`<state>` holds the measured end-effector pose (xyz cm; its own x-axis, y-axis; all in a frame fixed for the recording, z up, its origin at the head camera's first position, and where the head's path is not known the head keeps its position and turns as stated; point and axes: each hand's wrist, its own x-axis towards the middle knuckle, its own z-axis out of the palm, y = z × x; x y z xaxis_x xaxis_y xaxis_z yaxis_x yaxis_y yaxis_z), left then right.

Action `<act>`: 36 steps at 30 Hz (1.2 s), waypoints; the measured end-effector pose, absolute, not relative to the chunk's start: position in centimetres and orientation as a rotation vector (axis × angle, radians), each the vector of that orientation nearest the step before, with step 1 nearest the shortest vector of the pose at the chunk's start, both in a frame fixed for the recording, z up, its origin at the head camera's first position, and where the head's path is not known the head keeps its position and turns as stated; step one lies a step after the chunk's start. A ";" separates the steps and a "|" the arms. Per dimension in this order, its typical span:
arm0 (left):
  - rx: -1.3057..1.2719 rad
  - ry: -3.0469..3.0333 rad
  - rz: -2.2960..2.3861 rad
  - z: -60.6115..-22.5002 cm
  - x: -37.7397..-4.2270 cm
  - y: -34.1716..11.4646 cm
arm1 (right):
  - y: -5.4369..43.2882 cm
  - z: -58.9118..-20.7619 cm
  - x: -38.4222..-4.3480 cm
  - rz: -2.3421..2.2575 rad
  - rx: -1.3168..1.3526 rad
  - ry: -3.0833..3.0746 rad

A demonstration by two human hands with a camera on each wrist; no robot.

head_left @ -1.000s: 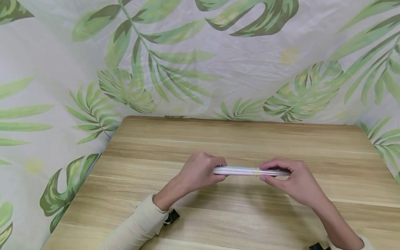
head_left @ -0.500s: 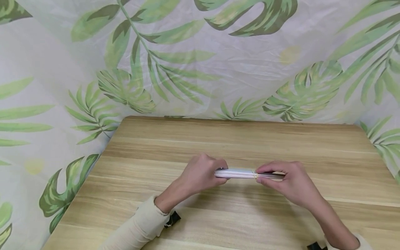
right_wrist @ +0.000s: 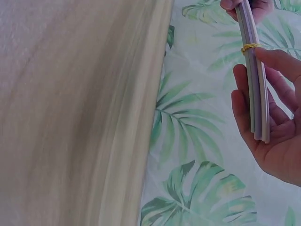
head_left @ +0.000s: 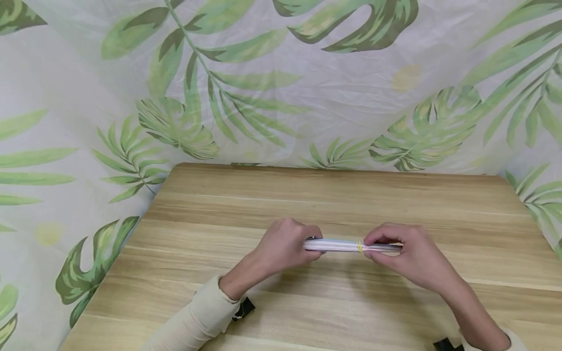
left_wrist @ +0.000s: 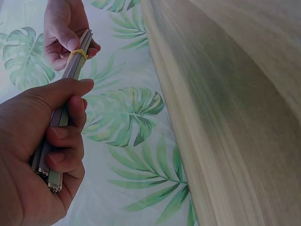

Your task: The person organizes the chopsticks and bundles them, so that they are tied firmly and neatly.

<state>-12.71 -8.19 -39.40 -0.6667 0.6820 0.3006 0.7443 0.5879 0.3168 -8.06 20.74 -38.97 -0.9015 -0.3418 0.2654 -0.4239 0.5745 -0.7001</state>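
A bundle of slim pastel sticks [head_left: 333,245], in pale green, purple and cream, is held level above the table. A yellow rubber band [head_left: 360,246] circles it near the middle. My left hand [head_left: 287,243] grips the left end, fingers curled round it in the left wrist view. My right hand [head_left: 412,253] pinches the bundle just right of the band. In the right wrist view its thumb [right_wrist: 277,60] lies by the rubber band [right_wrist: 250,47], with the fingers behind the sticks. Parts of both ends are hidden by the hands in the head view.
The wood-grain table [head_left: 333,195] lies beneath both hands. Behind it and along its sides hangs a pale leaf-print cloth [head_left: 263,73]. Black pieces, seemingly wrist mounts [head_left: 245,308], sit below the sleeves.
The bundle has come slightly lower in the head view. My right hand shifted left half a second ago, then back right, and the yellow band shows more plainly now. The left hand keeps its grip.
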 end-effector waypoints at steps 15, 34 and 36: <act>-1.232 -2.684 -0.602 -39.6 -12.4 -7.5 | 18.9 -39.9 -7.8 1.318 0.684 -2.627; -1.208 -2.678 -0.647 -39.7 -12.5 -7.6 | 19.9 -39.8 -7.9 1.255 0.689 -2.670; -1.211 -2.684 -0.658 -39.7 -12.5 -7.6 | 19.6 -39.9 -7.9 1.260 0.686 -2.653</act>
<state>-12.50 -7.56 -39.68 -0.6714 0.6841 0.2850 0.7383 0.5846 0.3364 -7.86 19.61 -39.85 -0.8890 -0.3465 0.2992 -0.4509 0.5491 -0.7037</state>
